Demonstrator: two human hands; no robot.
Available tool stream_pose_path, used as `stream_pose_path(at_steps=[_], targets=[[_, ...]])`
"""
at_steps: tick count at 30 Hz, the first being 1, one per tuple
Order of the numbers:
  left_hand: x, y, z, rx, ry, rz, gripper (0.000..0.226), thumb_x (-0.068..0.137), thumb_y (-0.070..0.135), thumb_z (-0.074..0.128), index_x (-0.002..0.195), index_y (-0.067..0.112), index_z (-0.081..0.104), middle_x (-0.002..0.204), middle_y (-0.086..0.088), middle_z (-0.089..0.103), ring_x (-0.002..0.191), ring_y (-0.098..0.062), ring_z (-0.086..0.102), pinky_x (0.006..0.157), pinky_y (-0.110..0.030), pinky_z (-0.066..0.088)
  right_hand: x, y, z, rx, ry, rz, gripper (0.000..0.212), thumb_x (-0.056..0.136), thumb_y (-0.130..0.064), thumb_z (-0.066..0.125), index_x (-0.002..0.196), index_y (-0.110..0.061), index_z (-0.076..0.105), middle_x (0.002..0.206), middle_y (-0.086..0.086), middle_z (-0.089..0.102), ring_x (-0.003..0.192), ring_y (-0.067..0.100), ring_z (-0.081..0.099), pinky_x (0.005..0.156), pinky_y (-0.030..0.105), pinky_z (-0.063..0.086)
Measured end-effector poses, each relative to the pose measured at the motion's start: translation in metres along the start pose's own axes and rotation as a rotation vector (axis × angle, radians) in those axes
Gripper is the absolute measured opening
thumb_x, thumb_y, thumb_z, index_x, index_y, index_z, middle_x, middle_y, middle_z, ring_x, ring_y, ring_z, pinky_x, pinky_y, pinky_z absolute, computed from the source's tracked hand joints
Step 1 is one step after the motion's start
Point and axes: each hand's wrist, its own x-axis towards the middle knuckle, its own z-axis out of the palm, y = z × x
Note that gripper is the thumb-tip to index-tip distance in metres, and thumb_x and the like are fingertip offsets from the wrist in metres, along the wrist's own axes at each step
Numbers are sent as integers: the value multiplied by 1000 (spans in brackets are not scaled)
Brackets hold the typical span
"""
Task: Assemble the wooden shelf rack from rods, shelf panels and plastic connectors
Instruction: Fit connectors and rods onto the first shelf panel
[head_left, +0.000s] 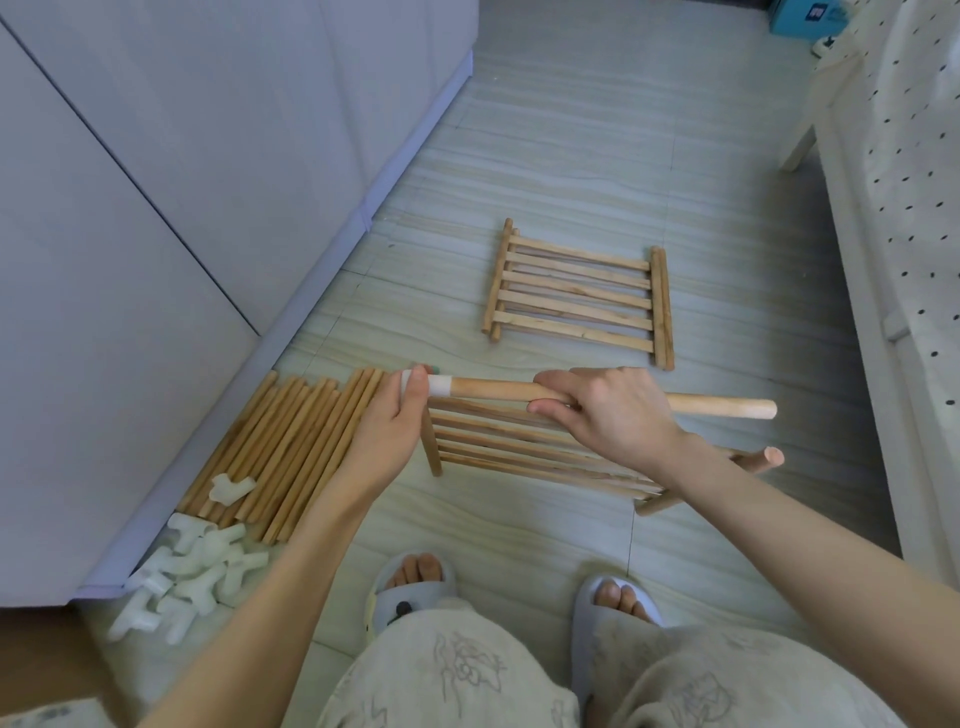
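On the floor (571, 156), a stack of slatted shelf panels (579, 296) lies at about 12 o'clock from the hands. A row of loose rods (291, 447) lies along the cabinet base at 9 o'clock, one white connector resting on it. Another shelf panel (519, 452) lies just under the hands. The right hand (613, 415) curls its fingers round a thick rod (717, 406) held level above that panel. The left hand (395, 431) pinches a white plastic connector (439, 385) on the rod's left end. A pile of connectors (192, 571) sits at 8 o'clock.
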Motion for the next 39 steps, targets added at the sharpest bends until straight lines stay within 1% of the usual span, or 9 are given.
stream_pose_path(at_steps=[3,10,13,15,17,19,28,34,39], targets=[[2,-1,-2,20,-5,4,37,100,40,28,115,19,54,97,12,58,91,6,52,73,-11,36,10,-1,-12,83,-205,87,36,92,-56,38,111,-34,60,75,-8,60,81,21,62,64,29,37],[10,0,-6,82,-109,25,40,98,42,34,126,16,49,110,9,57,101,-3,53,76,-13,37,18,2,-22,269,-343,206,28,91,-52,48,109,-38,64,58,-14,47,60,6,45,64,26,33],[11,9,-3,120,-120,56,38,99,37,37,124,11,48,106,2,54,84,0,50,68,-6,36,19,4,-21,162,-309,183,33,92,-51,46,115,-35,63,72,-10,59,75,15,55,68,29,41],[11,16,1,146,-78,111,35,99,32,38,110,3,55,92,-4,53,73,-4,47,61,-7,36,17,3,-16,28,-115,118,37,91,-47,47,116,-25,65,91,0,64,88,25,59,74,34,47],[14,17,4,150,-70,91,36,98,37,39,108,5,53,86,0,53,71,-3,48,60,-10,38,9,-6,-12,-13,246,41,32,89,-36,51,102,-13,70,89,6,62,82,26,56,71,35,43],[16,18,4,140,-52,15,35,97,42,40,112,11,44,86,6,52,72,-3,49,61,-17,39,-4,-17,-6,-6,396,-23,23,90,-26,53,86,-10,69,80,5,61,74,23,52,69,32,35],[10,13,5,238,-84,91,32,97,37,41,118,14,47,84,6,53,73,-8,52,63,-24,42,-14,-14,41,-64,-285,240,53,94,-44,29,120,-8,58,104,8,68,96,30,65,81,39,49],[16,12,-1,219,-207,62,32,97,35,39,119,12,46,103,-12,60,95,-28,58,81,-45,48,-8,-8,60,-121,-78,283,42,91,-34,30,78,-16,65,66,-1,67,58,22,63,59,31,38],[20,14,-2,182,-263,35,30,99,34,37,124,18,40,107,-9,56,93,-18,52,72,-26,41,-2,-6,61,-18,-125,308,43,98,-32,28,89,-13,66,78,5,69,70,29,65,66,33,24]])
